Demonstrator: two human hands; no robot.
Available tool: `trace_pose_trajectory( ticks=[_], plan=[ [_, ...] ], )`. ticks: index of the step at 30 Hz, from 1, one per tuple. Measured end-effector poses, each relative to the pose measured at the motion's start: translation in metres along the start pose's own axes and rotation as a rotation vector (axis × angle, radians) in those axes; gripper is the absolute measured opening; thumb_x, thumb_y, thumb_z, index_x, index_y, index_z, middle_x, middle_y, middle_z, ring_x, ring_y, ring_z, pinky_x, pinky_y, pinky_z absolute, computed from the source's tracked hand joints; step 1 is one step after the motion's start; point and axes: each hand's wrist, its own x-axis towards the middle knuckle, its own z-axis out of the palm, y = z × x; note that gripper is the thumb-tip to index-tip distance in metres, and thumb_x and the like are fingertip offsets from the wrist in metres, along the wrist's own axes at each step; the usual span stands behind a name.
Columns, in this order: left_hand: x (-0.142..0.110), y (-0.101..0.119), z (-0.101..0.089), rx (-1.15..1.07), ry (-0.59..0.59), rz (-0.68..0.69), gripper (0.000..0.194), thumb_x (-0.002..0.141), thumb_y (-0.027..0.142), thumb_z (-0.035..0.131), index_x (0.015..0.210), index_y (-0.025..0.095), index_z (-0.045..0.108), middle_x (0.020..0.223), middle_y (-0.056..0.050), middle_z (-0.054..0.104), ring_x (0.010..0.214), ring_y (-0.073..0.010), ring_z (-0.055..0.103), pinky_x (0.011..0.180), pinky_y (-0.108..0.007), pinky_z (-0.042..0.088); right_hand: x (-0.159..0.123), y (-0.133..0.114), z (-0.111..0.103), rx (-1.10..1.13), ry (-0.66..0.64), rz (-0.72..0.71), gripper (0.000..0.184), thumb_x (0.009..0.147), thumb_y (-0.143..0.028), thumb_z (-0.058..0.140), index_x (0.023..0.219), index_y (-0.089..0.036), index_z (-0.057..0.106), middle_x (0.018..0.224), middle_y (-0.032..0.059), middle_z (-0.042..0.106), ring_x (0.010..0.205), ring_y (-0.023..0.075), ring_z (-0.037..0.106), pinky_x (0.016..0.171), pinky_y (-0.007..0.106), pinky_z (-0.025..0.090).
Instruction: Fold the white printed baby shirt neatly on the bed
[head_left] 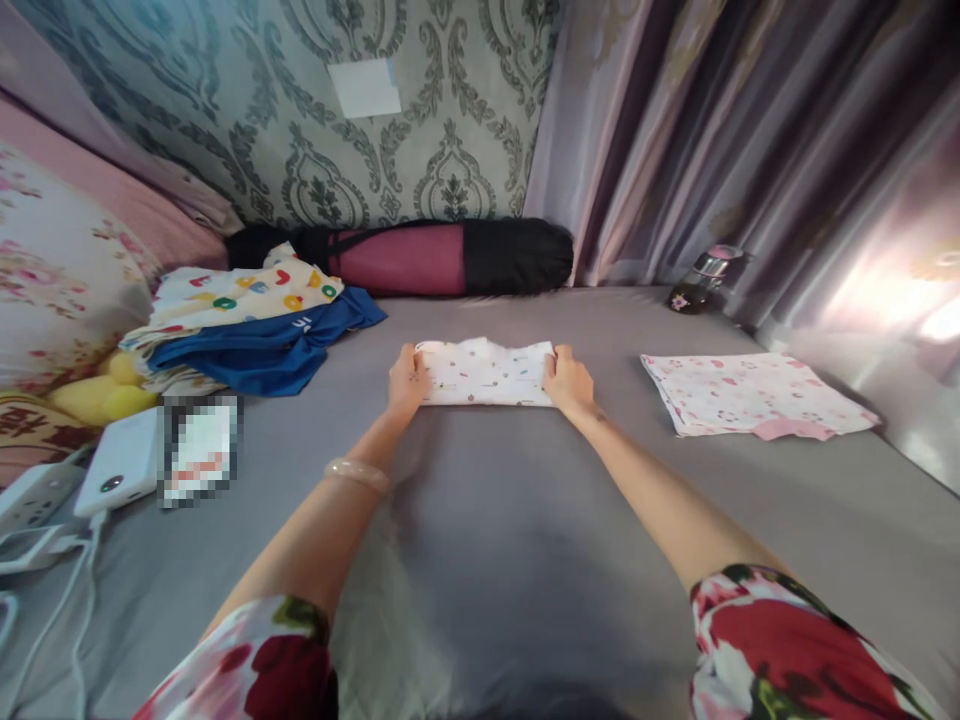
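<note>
A small white cloth with tiny prints [486, 372] lies folded on the grey bed sheet [495, 520] in the middle. My left hand [406, 381] grips its left end with the fingers curled over the edge. My right hand [568, 381] grips its right end the same way. Both arms stretch straight forward, and a pale bangle sits on my left wrist.
A folded pink-patterned cloth [750, 394] lies at the right. A pile of clothes, blue and letter-printed [255, 320], sits at the left beside a floral pillow [60, 270]. A dark and maroon bolster [420, 257] lies along the wall. A power bank and cables [112, 465] are near left. Curtains hang at right.
</note>
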Motion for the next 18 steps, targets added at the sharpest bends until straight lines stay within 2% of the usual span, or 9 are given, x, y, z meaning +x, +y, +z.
trace_pose_trajectory(
  ticks=[4, 7, 11, 15, 18],
  plan=[
    [-0.001, -0.014, 0.013, 0.058, 0.012, -0.007, 0.03, 0.089, 0.029, 0.05, 0.116, 0.014, 0.051, 0.103, -0.015, 0.065, 0.103, -0.0275, 0.063, 0.09, -0.038, 0.047, 0.002, -0.003, 0.007, -0.093, -0.039, 0.022, 0.028, 0.098, -0.033, 0.035, 0.116, -0.018, 0.05, 0.097, 0.0125, 0.069, 0.093, 0.0274, 0.067, 0.077, 0.034, 0.045],
    [-0.004, -0.02, 0.013, 0.045, 0.024, 0.019, 0.042, 0.083, 0.024, 0.056, 0.122, 0.012, 0.048, 0.108, -0.015, 0.063, 0.106, -0.0272, 0.061, 0.093, -0.039, 0.047, 0.001, -0.004, 0.01, -0.122, -0.023, 0.031, 0.028, 0.097, -0.03, 0.036, 0.117, -0.016, 0.05, 0.098, 0.0133, 0.07, 0.093, 0.0281, 0.068, 0.077, 0.035, 0.046],
    [-0.004, -0.023, 0.012, 0.042, 0.036, 0.023, 0.038, 0.079, 0.015, 0.053, 0.118, 0.013, 0.05, 0.105, -0.012, 0.061, 0.106, -0.0253, 0.059, 0.095, -0.04, 0.046, 0.0, -0.006, 0.011, -0.139, -0.026, 0.044, 0.027, 0.096, -0.027, 0.037, 0.115, -0.015, 0.052, 0.099, 0.0138, 0.07, 0.092, 0.0287, 0.068, 0.076, 0.036, 0.047],
    [-0.001, -0.024, 0.012, 0.06, 0.058, 0.055, 0.031, 0.08, 0.013, 0.051, 0.111, 0.014, 0.052, 0.102, -0.011, 0.058, 0.107, -0.0253, 0.056, 0.095, -0.042, 0.045, 0.002, -0.007, 0.008, -0.139, -0.04, 0.028, 0.029, 0.096, -0.026, 0.037, 0.116, -0.014, 0.053, 0.106, 0.0151, 0.068, 0.096, 0.0277, 0.067, 0.078, 0.035, 0.047],
    [-0.002, -0.022, 0.009, 0.077, 0.053, 0.044, 0.031, 0.082, 0.018, 0.052, 0.112, 0.013, 0.052, 0.104, -0.013, 0.056, 0.108, -0.0258, 0.055, 0.095, -0.042, 0.045, 0.007, -0.005, 0.0, -0.123, -0.13, 0.04, 0.03, 0.095, -0.027, 0.038, 0.118, -0.016, 0.055, 0.107, 0.0146, 0.068, 0.099, 0.0272, 0.066, 0.078, 0.035, 0.046]
  ],
)
